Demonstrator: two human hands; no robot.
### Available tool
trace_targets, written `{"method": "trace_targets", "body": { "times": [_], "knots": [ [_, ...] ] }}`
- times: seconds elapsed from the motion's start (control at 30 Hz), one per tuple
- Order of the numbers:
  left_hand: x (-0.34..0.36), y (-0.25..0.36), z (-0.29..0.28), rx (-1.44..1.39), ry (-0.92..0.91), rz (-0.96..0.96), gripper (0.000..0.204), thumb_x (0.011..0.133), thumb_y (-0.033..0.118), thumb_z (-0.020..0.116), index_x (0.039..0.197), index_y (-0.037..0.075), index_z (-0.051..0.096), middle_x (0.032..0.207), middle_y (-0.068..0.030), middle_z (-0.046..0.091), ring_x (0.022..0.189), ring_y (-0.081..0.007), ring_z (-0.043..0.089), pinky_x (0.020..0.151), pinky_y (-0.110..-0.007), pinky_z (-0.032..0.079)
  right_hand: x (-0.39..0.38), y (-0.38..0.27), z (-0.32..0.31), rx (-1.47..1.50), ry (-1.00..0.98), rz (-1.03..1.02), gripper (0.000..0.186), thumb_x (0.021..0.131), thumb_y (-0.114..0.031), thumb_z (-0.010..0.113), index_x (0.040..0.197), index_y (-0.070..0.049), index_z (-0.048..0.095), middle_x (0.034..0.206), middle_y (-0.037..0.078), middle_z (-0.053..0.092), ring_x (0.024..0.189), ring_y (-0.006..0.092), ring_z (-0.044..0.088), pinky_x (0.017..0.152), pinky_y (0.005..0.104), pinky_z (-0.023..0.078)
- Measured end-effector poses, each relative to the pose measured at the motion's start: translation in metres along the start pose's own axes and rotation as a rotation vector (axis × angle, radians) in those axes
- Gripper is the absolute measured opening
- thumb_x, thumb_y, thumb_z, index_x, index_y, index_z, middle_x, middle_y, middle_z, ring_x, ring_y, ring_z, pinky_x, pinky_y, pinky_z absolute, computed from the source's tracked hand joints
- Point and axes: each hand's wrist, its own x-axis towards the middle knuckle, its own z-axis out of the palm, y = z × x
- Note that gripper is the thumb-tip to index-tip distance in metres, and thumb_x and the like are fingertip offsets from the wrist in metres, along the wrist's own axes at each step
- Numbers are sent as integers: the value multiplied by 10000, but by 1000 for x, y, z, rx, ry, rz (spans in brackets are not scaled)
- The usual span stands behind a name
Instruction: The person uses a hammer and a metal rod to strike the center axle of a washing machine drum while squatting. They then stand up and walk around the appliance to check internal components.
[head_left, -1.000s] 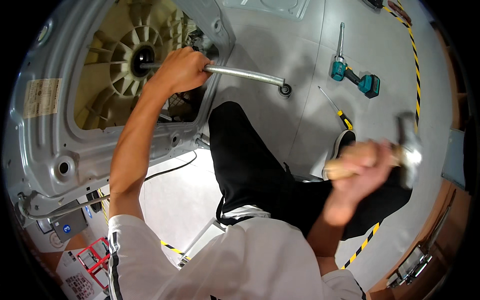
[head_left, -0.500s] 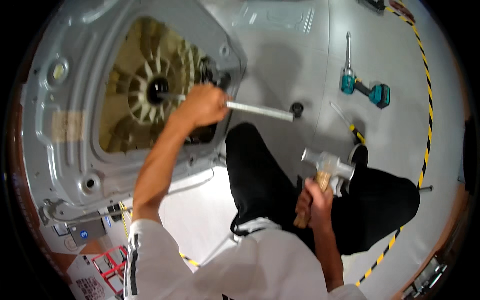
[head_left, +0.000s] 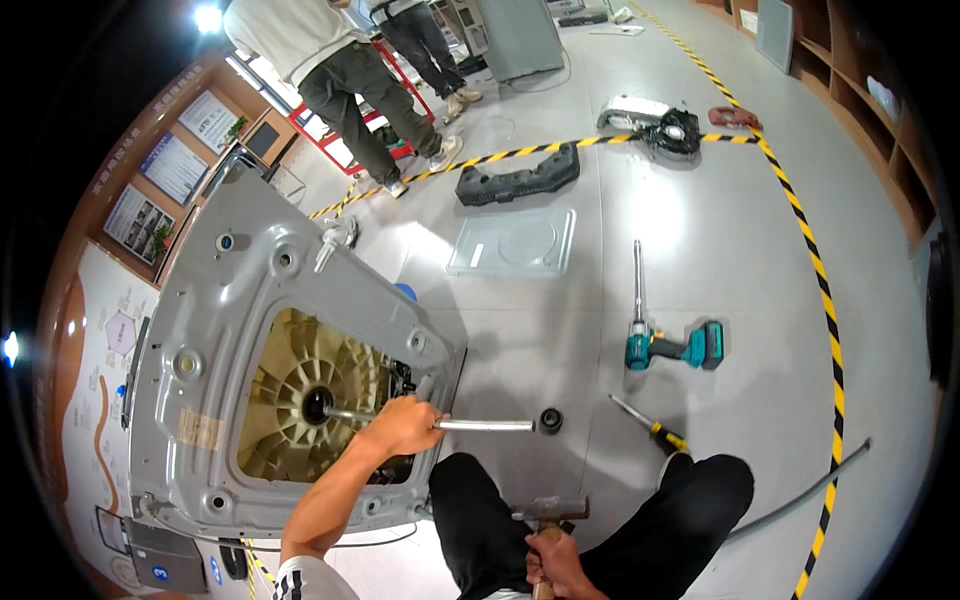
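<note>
A grey metal appliance casing (head_left: 345, 265) lies at my left. Through its opening shows a yellowish ribbed plastic tub (head_left: 335, 350) with a dark round hub (head_left: 317, 403) in the middle. My left hand (head_left: 403, 426) is closed around a silver metal rod (head_left: 490, 425), whose far end meets the hub; its other end points right, apart from the hammer. Between my thighs, my right hand (head_left: 557, 560) grips the wooden handle of a hammer (head_left: 550, 508), its metal head uppermost.
A small black ring-shaped part (head_left: 550, 421), a yellow-black screwdriver (head_left: 652, 424) and a teal power tool (head_left: 675, 347) lie on the floor to the right. Ahead are a clear panel (head_left: 513, 243) and a black curved part (head_left: 520, 178). Two people stand beyond the striped tape.
My view has tilted up, bringing more of the room into sight. The hammer has moved left and closer to my body. My left hand keeps its hold on the rod at the hub.
</note>
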Motion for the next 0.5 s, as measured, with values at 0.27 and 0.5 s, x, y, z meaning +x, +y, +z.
{"method": "trace_targets", "body": {
  "times": [0.27,0.5],
  "knots": [
    [35,38,-5,-139,-171,-12,193,742,234,615,779,54,671,671,-179,615,654,-362,607,618,-443,494,-13,-31,-12,16,28,97,185,860,-149,502,742,-83,376,502,11,350,366,113,347,340,276,309],
    [-16,58,16,-414,-317,-100,313,838,286,532,656,50,628,607,-175,586,636,-395,578,611,-467,457,-73,-38,2,20,135,400,130,848,-151,533,825,-137,406,502,-16,349,356,96,337,332,268,292]
  ]
}}
